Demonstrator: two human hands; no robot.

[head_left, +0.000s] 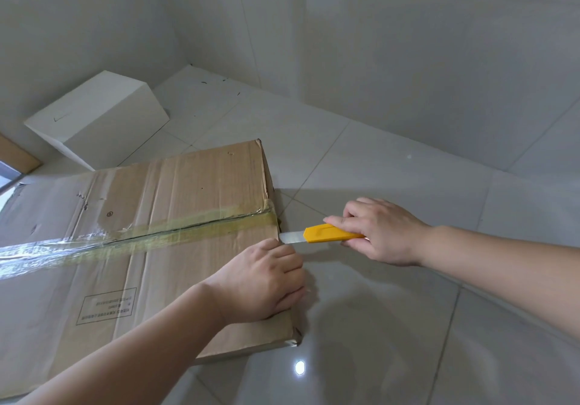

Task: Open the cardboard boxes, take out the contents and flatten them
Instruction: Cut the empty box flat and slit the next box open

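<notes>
Cardboard filled most of the floor in front of the person: a big brown box (175,247) lay flat on the pale glossy tiles (392,326), its top flaps meeting along a seam that ran from the left edge of the view to the box's right end. Yellowed tape (175,230) covered that seam, shiny and wrinkled toward the left, and it folded down over the right end. A printed label (106,305) sat on the near flap, its text too small to read from where I stood.

The left hand (263,282) rested on the near flap at the box's right edge, palm down, with the fingers curled over that edge and gripping it. The thumb lay close beside the tape.

The right hand (379,232) was off the box, over the tiles just past its right end. It gripped a yellow knife (326,233), fingers wrapped round the handle and the forefinger laid along the top. The steel blade (292,237) was pushed out and pointed left at the box, and its tip reached the right end just below the taped seam, right beside the left thumb. Whether the tip had actually touched the tape I could not quite make out.

Behind the box, well apart from both hands, a plain white box (97,119) stood near the corner where two grey walls (408,59) met. A strip of brown wood (15,155) showed at the far left edge.
</notes>
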